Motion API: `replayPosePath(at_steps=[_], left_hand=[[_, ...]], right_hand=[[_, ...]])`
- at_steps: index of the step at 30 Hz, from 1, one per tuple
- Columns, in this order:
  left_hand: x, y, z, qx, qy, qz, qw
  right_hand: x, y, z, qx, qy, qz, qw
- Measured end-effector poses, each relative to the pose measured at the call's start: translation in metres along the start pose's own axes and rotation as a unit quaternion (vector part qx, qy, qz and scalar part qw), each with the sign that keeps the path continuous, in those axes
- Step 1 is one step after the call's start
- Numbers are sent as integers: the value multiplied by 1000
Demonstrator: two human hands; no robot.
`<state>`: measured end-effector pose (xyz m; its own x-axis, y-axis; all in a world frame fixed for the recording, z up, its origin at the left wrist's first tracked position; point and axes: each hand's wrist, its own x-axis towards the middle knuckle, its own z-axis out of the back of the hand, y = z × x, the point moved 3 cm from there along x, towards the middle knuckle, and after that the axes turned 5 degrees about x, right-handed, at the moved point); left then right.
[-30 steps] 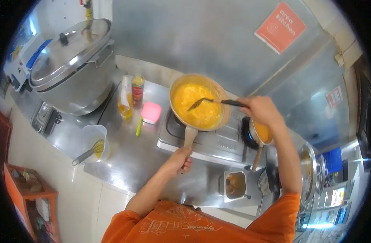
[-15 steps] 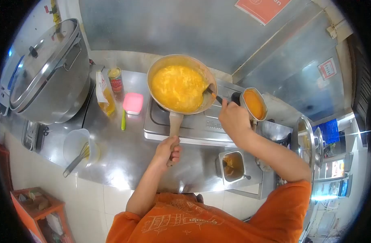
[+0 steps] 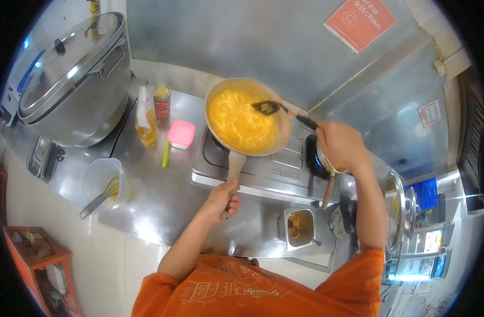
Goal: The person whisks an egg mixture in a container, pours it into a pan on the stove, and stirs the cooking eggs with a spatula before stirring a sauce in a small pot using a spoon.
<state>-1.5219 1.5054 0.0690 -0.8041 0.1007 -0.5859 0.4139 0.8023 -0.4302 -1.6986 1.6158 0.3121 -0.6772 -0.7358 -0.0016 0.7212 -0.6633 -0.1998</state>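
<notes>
My left hand [image 3: 222,202] is wrapped round the beige handle [image 3: 235,169] of a frying pan [image 3: 286,127] on the left burner. Yellow egg mixture [image 3: 238,122] with pale cooked strands covers the pan's bottom. With my right hand [image 3: 342,143] I grip a black slotted spatula [image 3: 267,108] by its handle. Its blade is over the right part of the pan, fully visible, and appears to be lifted off the egg. Below my right hand, a small saucepan with a wooden handle [image 3: 328,191] stands on the right burner, mostly hidden by the hand.
On the steel counter, left of the stove [image 3: 284,174], are a pink-lidded tub [image 3: 181,133], a can [image 3: 162,101], an oil pouch [image 3: 146,124] and a jug [image 3: 100,177] with a whisk [image 3: 102,198]. A large pot [image 3: 89,105] stands far left. A steel container [image 3: 300,228] sits in front.
My right hand has raised the spatula from the pan's right side and turned its blade into view over the egg. The camera view has shifted slightly. My left hand keeps its hold.
</notes>
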Motion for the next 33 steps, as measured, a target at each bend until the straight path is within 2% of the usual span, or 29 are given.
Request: replayPosePath(at_steps=[2,3,5,8,11,13,16,18,20,22,24,26,30,32,33], left_hand=[[2,1,1,-2,-2,4,1000],[3,2,2,-10,9,9,1000],[3,2,2,-19,19,15,1000],[0,1,-2,-15,9,15,1000],[0,2,-3,-22,6,16,1000],[-2,0,-4,-2,-6,6,1000],[0,2,-4,-5,-1,-5,1000],[-1,1,-3,0,5,-7,1000],[1,0,-1,2,11,-16,1000],[4,3,0,-11,19,-10,1000],[1,3,0,-16,12,-18,1000],[2,2,-1,-7,17,-4,1000],[8,6,1,-26,16,3,1000],[7,7,2,-26,16,4,1000],[6,6,2,-20,20,1,1000]], right_hand=[[-29,19,12,-13,71,20,997],[-41,34,7,-28,123,35,991],[-60,65,-20,-62,162,79,982],[-61,102,-85,-90,116,54,988],[-47,121,-115,-94,69,20,993],[-26,124,-126,-96,27,-26,995],[10,118,-156,-79,-16,-43,996],[36,109,-166,-105,-5,-38,994],[55,96,-155,-133,1,-29,991],[68,69,-130,-20,36,-67,997],[63,49,-78,6,32,-104,994],[51,38,-32,4,39,-95,995],[4,52,13,19,50,-4,999],[-16,83,17,-4,136,59,989],[-26,96,7,0,104,88,991]])
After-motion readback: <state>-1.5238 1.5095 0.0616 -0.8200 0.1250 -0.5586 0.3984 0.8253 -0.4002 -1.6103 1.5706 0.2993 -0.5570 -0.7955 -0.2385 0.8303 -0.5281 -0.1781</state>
